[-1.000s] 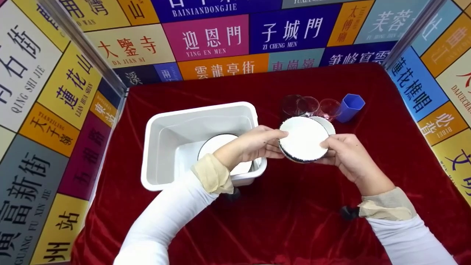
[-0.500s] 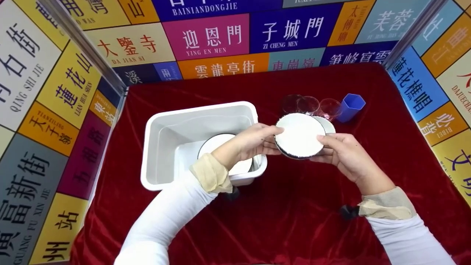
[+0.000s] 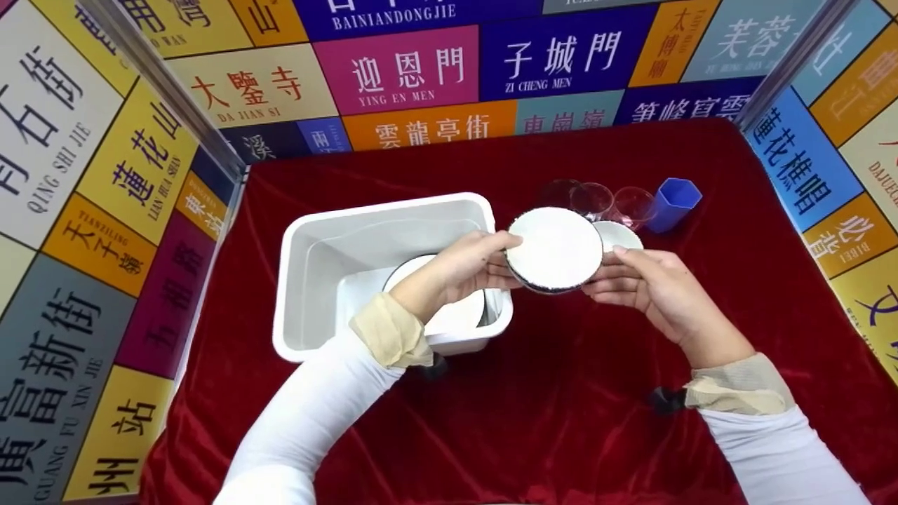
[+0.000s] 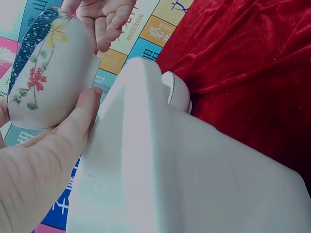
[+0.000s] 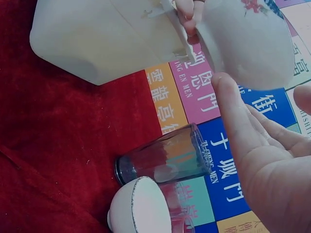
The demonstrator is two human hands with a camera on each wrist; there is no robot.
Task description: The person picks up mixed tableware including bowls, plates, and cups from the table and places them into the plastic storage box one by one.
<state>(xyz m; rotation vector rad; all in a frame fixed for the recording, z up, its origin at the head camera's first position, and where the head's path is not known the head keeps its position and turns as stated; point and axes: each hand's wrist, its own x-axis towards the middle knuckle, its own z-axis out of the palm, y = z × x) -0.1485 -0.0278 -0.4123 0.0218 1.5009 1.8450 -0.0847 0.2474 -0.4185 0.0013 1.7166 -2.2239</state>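
My left hand (image 3: 470,270) holds a white bowl (image 3: 554,249) by its left side, thumb on the rim and fingers underneath. In the left wrist view the bowl (image 4: 53,77) shows painted red and yellow flowers and a dark blue speckled band. My right hand (image 3: 649,291) is at the bowl's right side with its thumb off the rim. In the right wrist view a fingertip lies by the bowl's foot; whether it touches is hard to tell. A white bin (image 3: 337,242) stands below my left forearm, with a dark-rimmed white dish (image 3: 459,315) inside, partly hidden by that arm.
Another white bowl (image 3: 621,236) stands on the red cloth (image 3: 561,407) behind my right hand. Beyond it are several clear glasses (image 3: 591,200) and a blue angular cup (image 3: 673,203). Printed panels (image 3: 407,66) wall the table's back and sides.
The flowered bowl has moved left, toward the bin, with my left hand. My right thumb has come off its rim, and that hand stays roughly in place. The head view has shifted slightly.
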